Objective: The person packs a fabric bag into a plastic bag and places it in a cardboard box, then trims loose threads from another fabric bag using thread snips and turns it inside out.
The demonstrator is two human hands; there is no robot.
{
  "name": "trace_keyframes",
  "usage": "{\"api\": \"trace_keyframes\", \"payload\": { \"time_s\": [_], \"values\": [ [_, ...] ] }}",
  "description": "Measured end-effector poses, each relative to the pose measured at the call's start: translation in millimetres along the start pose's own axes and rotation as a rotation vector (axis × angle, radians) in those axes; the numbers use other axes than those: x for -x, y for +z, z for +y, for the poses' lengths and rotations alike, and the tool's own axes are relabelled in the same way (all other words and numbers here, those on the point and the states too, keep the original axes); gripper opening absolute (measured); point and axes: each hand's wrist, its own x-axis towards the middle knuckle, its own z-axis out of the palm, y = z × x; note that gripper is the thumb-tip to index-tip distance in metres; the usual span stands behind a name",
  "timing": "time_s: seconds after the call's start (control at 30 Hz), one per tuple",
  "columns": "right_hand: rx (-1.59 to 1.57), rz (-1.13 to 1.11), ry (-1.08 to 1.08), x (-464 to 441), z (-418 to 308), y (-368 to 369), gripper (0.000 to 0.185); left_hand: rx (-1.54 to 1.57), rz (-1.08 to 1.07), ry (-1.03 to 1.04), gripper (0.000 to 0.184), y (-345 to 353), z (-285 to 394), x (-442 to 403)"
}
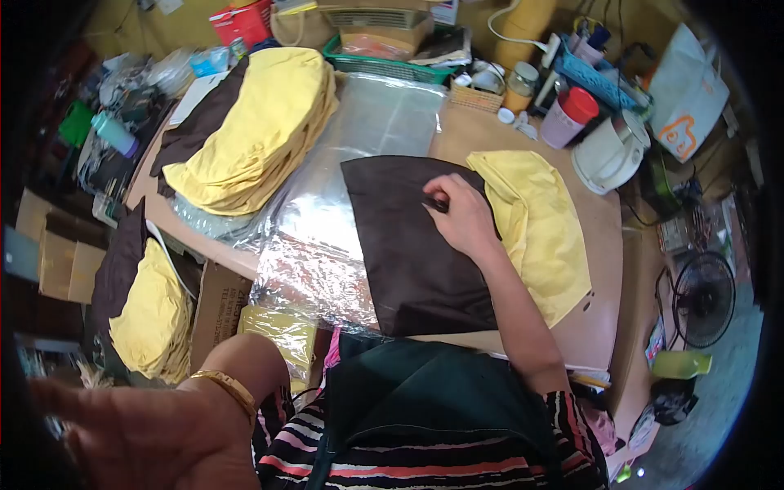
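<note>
My right hand [464, 214] rests over a dark brown cloth piece [416, 269], its fingers curled around a small black object [436, 204] whose kind I cannot make out. The brown piece lies flat and is joined to or overlaps a yellow cloth piece [543, 229] on its right. Under its left side is a clear plastic sheet [318, 261]. Large and close to the camera at the lower left, my left hand [155, 433] has its palm turned up and fingers stretched out, with nothing in it. A gold bracelet [224, 384] circles that wrist.
A stack of yellow and brown cloth pieces [253, 131] sits at the table's back left; another cloth pile [151, 310] hangs lower left. Along the back stand a green basket [392, 69], a jar [520, 86], a red-lidded cup [567, 118] and a kettle [611, 155]. A fan [704, 298] is right.
</note>
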Motion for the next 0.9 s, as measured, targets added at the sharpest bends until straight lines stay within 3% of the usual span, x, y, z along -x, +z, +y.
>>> {"api": "trace_keyframes", "payload": {
  "time_s": [0.13, 0.23, 0.3, 0.37, 0.4, 0.47, 0.57, 0.63, 0.67, 0.73, 0.77, 0.83, 0.87, 0.9],
  "values": [
    [0.028, 0.000, -0.148, -68, -2, 44, 0.024, 0.025, -0.046, 0.058, 0.041, 3, 17, -18],
    [0.061, 0.020, -0.113, -96, 17, 89, 0.021, 0.023, -0.065, 0.056, 0.044, 1, 24, -26],
    [0.198, 0.174, -0.045, -105, 29, 109, 0.017, 0.019, -0.078, 0.038, 0.046, 0, 25, -29],
    [0.171, 0.102, 0.003, -112, 26, 100, 0.017, 0.004, -0.087, -0.012, 0.049, -2, 23, -31],
    [0.145, 0.024, 0.069, -110, 27, 94, 0.017, -0.028, -0.098, -0.075, 0.051, -3, 18, -31],
    [0.052, 0.093, -0.027, -95, 11, 64, 0.016, -0.154, -0.161, -0.314, 0.054, 1, 1, -18],
    [-0.164, 0.214, -0.137, -57, -19, 15, 0.015, -0.425, -0.542, -0.915, 0.060, 10, -51, 58],
    [-0.333, 0.293, -0.149, -35, -22, 2, 0.014, -0.388, -0.806, -1.089, 0.072, 10, -83, 137],
    [-0.333, 0.296, -0.153, -25, -25, -4, 0.014, -0.277, -0.841, -1.206, 0.076, 17, -89, 164],
    [-0.355, 0.308, -0.170, -8, -34, -16, 0.012, 0.033, -0.675, -1.324, 0.063, 42, -90, 192],
    [-0.356, 0.311, -0.168, 1, -38, -21, 0.012, 0.035, -0.679, -1.323, 0.063, 55, -87, 195],
    [-0.277, 0.284, -0.244, 12, -47, -32, 0.012, 0.681, -0.182, -1.661, 0.044, 79, -88, 194],
    [-0.274, 0.305, -0.233, 17, -51, -37, 0.013, 0.630, -0.088, -1.660, 0.020, 86, -85, 184],
    [-0.271, 0.321, -0.238, 19, -47, -39, 0.013, 0.640, -0.100, -1.648, 0.020, 85, -91, 181]
  ]
}}
